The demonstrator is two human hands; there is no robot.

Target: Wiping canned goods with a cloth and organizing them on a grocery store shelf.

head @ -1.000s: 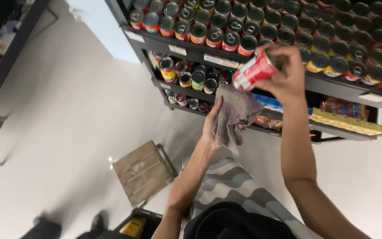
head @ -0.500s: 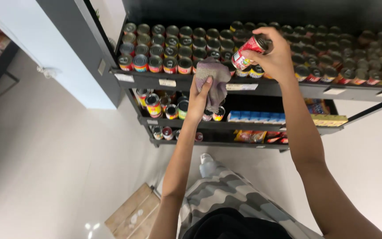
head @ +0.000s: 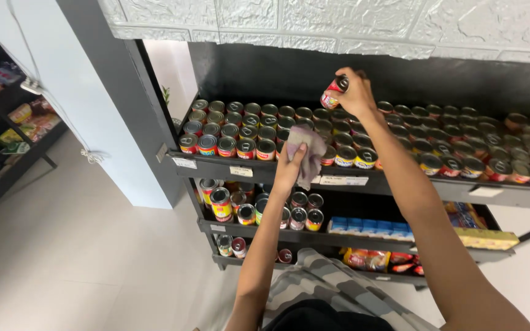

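Two hands up at the top shelf point(head: 363, 182) of a black store rack. R hand point(head: 356, 93) closed round a small red-labelled can point(head: 334, 93), fingers wrapped over the body; can is tipped, pull-tab end facing camera, held clear above the back rows of cans, not touching them. Judged: lifted out so the spot beneath is reachable. L hand point(head: 289, 162) closed on a grey-mauve cloth point(head: 307, 147), bunched in the grip, lower part hanging over the shelf's front edge. Cloth sits against the tops of the front-row cans point(head: 246, 147); whether it presses on the shelf board itself, cannot tell.

Top shelf: cans packed in tight rows, upright, lids up, red and yellow labels at front, darker ones to the right. White price tags point(head: 240, 171) on the front lip. Middle shelf point(head: 259, 230): fewer cans, loosely grouped at left; row of blue packs point(head: 369, 225) at right. Bottom shelf: a few cans, red packets point(head: 394, 260).

Surrounds: white textured panel point(head: 338, 24) overhead, grey pillar point(head: 111, 104) at left, another stocked rack point(head: 7, 122) at far left, pale tiled floor point(head: 75, 257). Wearer's striped garment point(head: 332, 291) at bottom of frame
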